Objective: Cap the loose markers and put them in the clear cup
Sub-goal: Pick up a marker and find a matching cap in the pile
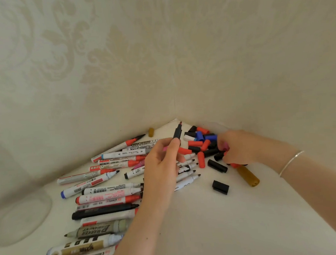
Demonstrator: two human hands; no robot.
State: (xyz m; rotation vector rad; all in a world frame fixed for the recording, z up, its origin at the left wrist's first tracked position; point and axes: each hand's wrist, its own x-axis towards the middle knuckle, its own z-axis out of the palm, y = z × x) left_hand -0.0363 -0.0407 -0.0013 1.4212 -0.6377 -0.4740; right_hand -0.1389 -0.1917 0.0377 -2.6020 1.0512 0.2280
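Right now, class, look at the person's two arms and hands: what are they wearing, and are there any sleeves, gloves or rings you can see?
Both forearms are bare, with no sleeves in view and no gloves. The right hand has a thin silver-coloured bracelet round its wrist. The left hand wears nothing visible at the wrist. No rings can be made out on either hand.

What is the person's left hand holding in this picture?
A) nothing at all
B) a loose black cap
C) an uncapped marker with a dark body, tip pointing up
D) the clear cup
C: the left hand pinches a dark-bodied marker whose bare reddish tip points up toward the wall corner, while the clear cup stands untouched at far left.
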